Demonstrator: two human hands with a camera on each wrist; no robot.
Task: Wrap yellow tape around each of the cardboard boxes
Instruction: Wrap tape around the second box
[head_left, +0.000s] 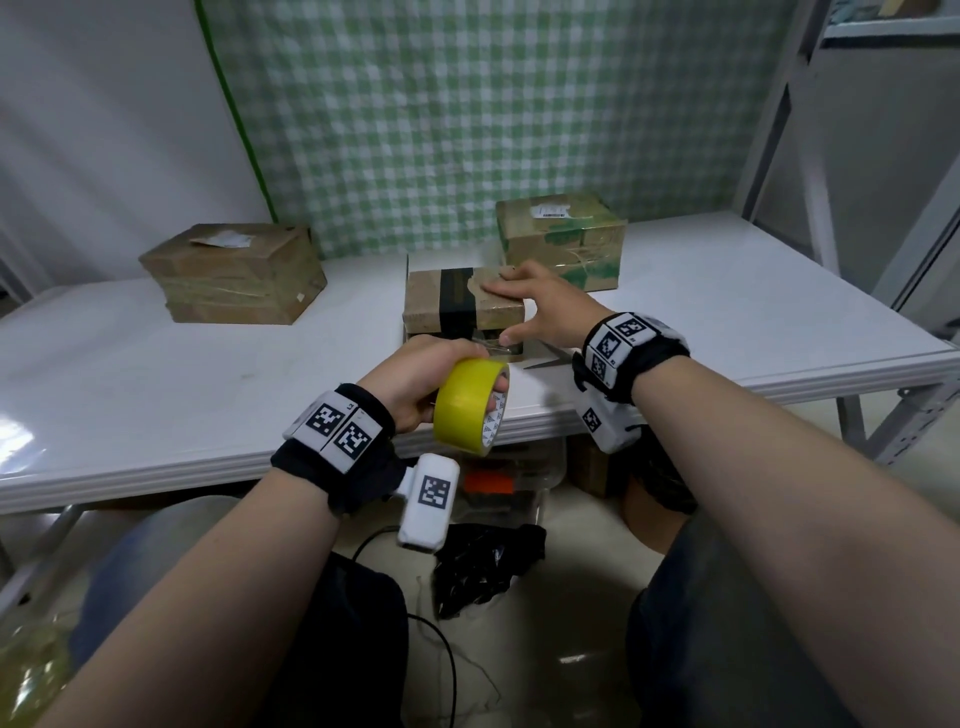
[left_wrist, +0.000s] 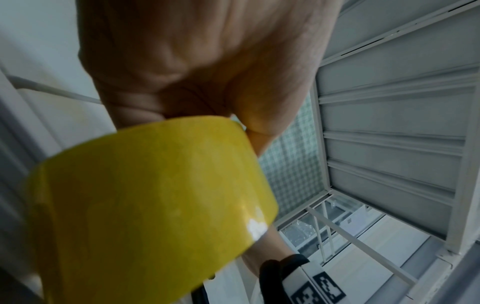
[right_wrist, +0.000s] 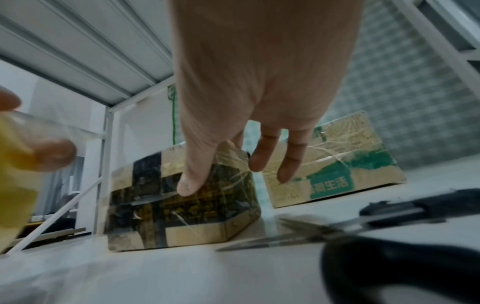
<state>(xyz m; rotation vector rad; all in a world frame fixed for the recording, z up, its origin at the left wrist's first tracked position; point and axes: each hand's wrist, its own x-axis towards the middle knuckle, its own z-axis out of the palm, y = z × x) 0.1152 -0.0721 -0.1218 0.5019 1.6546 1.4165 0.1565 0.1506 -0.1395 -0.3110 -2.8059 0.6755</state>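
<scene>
Your left hand (head_left: 415, 376), at the centre of the head view, curls its fingers around the roll of yellow tape (head_left: 470, 405), held just above the near edge of the white table (head_left: 156, 374). Just above it in the frame, your right hand (head_left: 543, 306) lies spread on the middle cardboard box (head_left: 457, 304), fingers straight on its top, thumb down its front face. Two more boxes sit behind: one at left (head_left: 234, 273), one at right (head_left: 563, 236). Black-handled scissors (right_wrist: 363, 230) lie at lower right of the right wrist view.
</scene>
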